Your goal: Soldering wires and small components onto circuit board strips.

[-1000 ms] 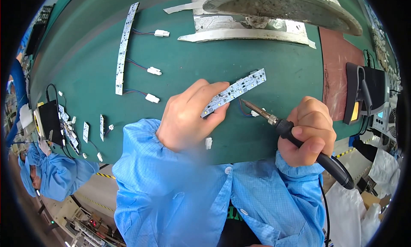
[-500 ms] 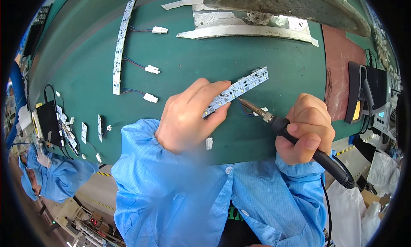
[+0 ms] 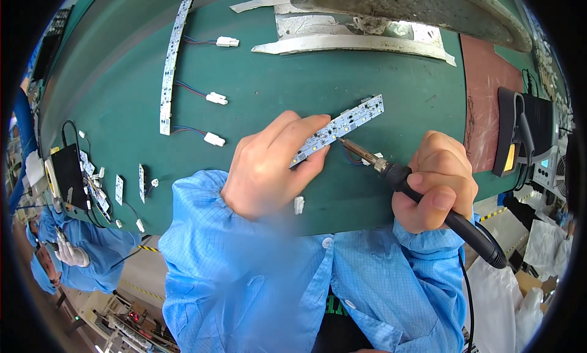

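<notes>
Between the thumb and fingers of my left hand (image 3: 269, 160) is a narrow white LED circuit board (image 3: 351, 122), tilted up to the right above the green mat. My right hand (image 3: 437, 185) is closed around the black handle of a soldering iron (image 3: 380, 163). The iron's tip meets the board's lower edge near its middle; whether it touches cannot be told. Behind the tip, thin red and blue wires run to a white connector (image 3: 373, 160), partly hidden by the iron. Another white connector (image 3: 299, 205) lies below my left hand.
A long LED strip (image 3: 174, 72) with several wired white connectors lies at the left. Small boards (image 3: 120, 188) lie nearer. A grey metal fixture (image 3: 409, 14) stands at the back. A soldering iron stand (image 3: 510, 133) is at the right. A co-worker's gloved hand (image 3: 70, 253) shows far left.
The soldering iron and my right hand have shifted very slightly up and left. My left hand and the board stay nearly still. The co-worker at the far left has moved their hands.
</notes>
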Available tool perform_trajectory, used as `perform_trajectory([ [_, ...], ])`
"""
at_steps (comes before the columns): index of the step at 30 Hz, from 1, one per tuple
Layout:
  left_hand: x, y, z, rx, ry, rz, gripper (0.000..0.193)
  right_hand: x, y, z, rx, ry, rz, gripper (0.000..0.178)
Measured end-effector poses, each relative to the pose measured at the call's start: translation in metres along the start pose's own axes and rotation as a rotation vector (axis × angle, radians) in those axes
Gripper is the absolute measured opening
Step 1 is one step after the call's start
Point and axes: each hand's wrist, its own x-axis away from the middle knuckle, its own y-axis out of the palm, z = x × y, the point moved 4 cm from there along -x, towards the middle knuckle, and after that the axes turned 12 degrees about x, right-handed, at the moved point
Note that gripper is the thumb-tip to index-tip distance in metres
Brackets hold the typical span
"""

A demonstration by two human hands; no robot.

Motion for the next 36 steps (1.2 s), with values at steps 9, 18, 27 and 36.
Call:
perform_trajectory([
  [9, -0.003, -0.003, 0.003, -0.018, 0.013, 0.0, 0.037, -0.005, 0.001, -0.001, -0.015, -0.013, 0.008, 0.022],
  [18, -0.003, -0.001, -0.003, -0.004, -0.003, -0.002, 0.038, 0.0, 0.004, 0.003, -0.006, -0.019, 0.034, 0.023],
  [27, -0.002, 0.001, 0.0, -0.007, -0.006, 0.021, 0.037, -0.007, -0.042, 0.022, 0.209, 0.338, 0.237, 0.034],
  [36, -0.003, 0.002, 0.0, -0.002, -0.011, 0.021, 0.038, -0.004, -0.035, 0.025, 0.289, 0.367, 0.137, 0.032],
])
